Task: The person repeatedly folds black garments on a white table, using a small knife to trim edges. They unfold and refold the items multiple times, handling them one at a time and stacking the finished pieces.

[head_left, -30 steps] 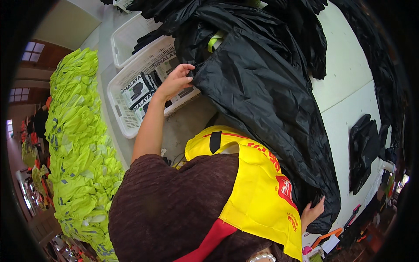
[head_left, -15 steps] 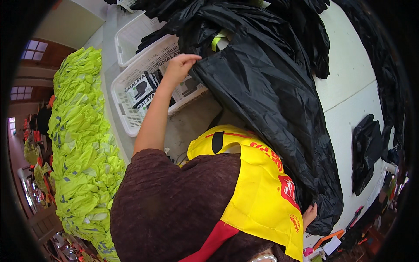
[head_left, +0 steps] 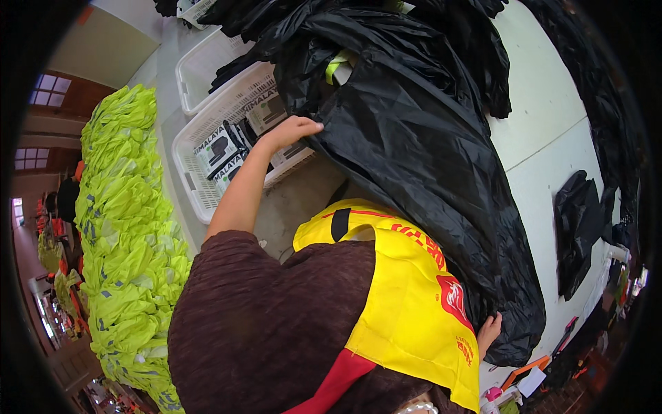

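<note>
Black fabric (head_left: pixel 420 159): L hand (head_left: pixel 293 130) fingers flat on edge, R hand (head_left: pixel 488 330) touching hem.

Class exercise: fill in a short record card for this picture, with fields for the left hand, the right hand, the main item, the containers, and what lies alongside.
Left hand: left hand rests on the upper edge of the black garment, fingers curled on the fabric
Right hand: right hand touches the garment's lower edge, partly hidden by the yellow apron
Main item: large black garment spread over the white table
Containers: white plastic basket holding packaged items; second white basket behind it
Alongside: long heap of neon yellow-green vests on the person's left
</note>
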Motion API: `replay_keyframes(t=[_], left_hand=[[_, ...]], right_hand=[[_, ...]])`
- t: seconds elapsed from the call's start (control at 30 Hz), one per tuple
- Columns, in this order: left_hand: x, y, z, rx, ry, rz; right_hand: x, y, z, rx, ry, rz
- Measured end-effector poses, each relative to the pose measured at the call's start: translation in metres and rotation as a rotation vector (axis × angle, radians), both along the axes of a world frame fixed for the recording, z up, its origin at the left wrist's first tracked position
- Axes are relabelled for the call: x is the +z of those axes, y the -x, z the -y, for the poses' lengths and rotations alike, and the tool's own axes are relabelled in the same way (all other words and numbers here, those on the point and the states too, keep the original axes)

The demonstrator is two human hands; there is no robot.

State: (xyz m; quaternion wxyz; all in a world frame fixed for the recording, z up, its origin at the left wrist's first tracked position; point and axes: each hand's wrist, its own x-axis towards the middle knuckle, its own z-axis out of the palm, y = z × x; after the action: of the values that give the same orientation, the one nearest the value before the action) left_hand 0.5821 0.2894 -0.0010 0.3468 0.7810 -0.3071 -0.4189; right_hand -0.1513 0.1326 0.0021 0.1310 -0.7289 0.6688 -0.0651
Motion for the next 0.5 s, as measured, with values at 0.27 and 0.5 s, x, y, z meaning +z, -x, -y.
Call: replay_keyframes(t=[0.27, 0.5], left_hand=[[0.033, 0.023, 0.004, 0.225, 0.286, -0.211], [0.094, 0.075, 0.022, 0.27, 0.565, -0.293]], right_hand=[[0.079, -0.118, 0.017, 0.345, 0.105, -0.116], [0.107, -0.414, 0.006, 1.111, 0.095, 0.472]])
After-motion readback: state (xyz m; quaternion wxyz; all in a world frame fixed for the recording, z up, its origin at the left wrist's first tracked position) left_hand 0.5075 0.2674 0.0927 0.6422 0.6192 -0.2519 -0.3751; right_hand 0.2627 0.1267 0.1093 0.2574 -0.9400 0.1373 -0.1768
